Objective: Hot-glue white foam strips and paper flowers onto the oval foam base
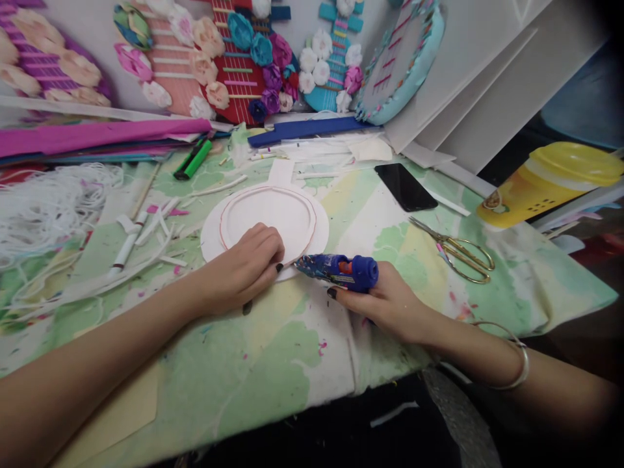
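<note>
Watching through the head view, I have the white disc point(273, 224) flat at the middle of the cloth-covered table point(273, 364), its short white tab point(281, 171) at twelve o'clock. A pale inner ring point(311, 218) and a thin reddish line point(220, 224) run round its face. I judge the disc light, like card or foam board: stiff enough to stay flat, yet easy to dent or crease and quick to slide under a sideways push. I would take it by the outer rim, around nine or three o'clock, with light, spread pressure.

The left hand point(244, 263) lies over its near edge at about seven o'clock, fingers curled in close and fingertips near the rim; I cannot tell whether they pinch anything or only press down. The right hand point(390, 302) is closed round the handle of a blue glue gun point(341, 270), its nozzle reaching the rim at about five o'clock, just beside the left fingertips. Its trigger is hidden from me. I judge the gun rigid and heavier than the disc, best held by the handle, with skin clear of a possibly hot nozzle.

From the disc, gold scissors point(465, 253) lie towards three o'clock, a black phone point(405, 187) towards two, and white cords point(58, 201) towards nine.
</note>
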`<state>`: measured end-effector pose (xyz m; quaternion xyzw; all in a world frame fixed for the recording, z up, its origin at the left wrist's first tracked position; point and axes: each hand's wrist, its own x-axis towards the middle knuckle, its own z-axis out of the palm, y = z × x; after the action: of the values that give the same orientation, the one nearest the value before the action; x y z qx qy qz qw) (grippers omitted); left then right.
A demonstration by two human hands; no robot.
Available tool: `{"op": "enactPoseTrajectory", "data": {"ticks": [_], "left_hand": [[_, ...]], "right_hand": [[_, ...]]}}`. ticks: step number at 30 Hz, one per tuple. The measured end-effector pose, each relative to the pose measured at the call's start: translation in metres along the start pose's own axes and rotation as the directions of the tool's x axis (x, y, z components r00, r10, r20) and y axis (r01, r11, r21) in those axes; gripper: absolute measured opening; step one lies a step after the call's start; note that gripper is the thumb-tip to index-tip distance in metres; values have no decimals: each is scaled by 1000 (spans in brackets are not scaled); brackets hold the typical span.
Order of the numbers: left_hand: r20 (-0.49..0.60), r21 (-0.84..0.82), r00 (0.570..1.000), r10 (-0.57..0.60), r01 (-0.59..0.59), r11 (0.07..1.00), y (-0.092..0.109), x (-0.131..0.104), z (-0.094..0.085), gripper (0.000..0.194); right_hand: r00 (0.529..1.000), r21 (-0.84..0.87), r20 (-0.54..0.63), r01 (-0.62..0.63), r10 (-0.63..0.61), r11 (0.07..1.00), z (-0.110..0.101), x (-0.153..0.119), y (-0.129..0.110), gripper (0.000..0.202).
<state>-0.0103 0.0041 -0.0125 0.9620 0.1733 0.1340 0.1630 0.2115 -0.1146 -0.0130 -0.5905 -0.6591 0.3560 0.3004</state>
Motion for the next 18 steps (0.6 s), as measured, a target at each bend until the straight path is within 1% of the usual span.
{"op": "enactPoseTrajectory", "data": {"ticks": [4,8,14,18], "left_hand": [[2,-22,1000,-11,11,1000,1,1,-1,7],[18,-10,1000,-16,16,1000,2,0,-1,6],[24,-14,1000,-15,16,1000,2,0,-1,7],[25,-17,1000,-8,8,1000,2,1,-2,7]], "right_hand": [[1000,7,9,14,-14,1000,0,0,0,15],[999,10,15,42,-43,999,-1,-1,-1,17],[999,5,9,46,-46,999,1,-1,-3,16],[996,27,9,84,-85,996,3,1,-2,17]]}}
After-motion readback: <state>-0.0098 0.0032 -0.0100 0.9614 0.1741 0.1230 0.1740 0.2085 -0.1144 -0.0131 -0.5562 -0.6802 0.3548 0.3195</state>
